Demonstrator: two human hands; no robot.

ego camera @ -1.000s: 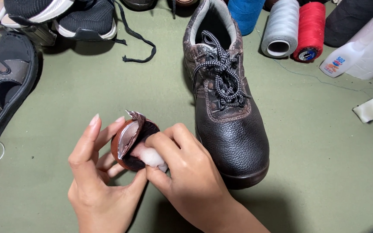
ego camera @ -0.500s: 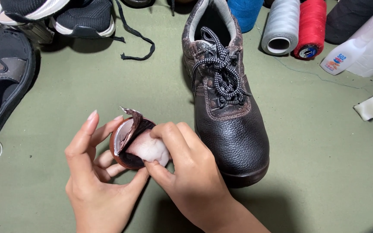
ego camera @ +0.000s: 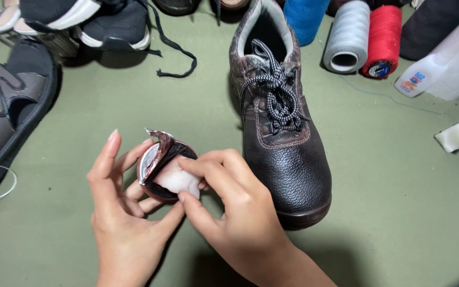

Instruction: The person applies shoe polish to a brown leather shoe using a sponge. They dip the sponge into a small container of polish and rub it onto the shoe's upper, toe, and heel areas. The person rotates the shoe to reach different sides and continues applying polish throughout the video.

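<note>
My left hand (ego camera: pixel 120 223) holds a small round brown polish tin (ego camera: pixel 160 162) with its foil seal peeled back and sticking up. My right hand (ego camera: pixel 235 212) pinches a white cotton wad (ego camera: pixel 177 180) and presses it into the dark polish inside the tin. Just to the right of both hands stands a dark brown leather boot (ego camera: pixel 285 133) with black-and-white speckled laces, toe pointing toward me, on the green surface.
A grey strapped sandal (ego camera: pixel 6 111) lies at the left. Black-and-white sneakers (ego camera: pixel 91 21) sit at the top left with a loose black lace. Grey (ego camera: pixel 347 34), red (ego camera: pixel 381 40) and blue (ego camera: pixel 304 16) thread spools and a white bottle (ego camera: pixel 447 58) stand at the top right.
Both hands and the tin have shifted slightly up and right. The cotton wad has moved across the polish inside the tin. The boot stays put.
</note>
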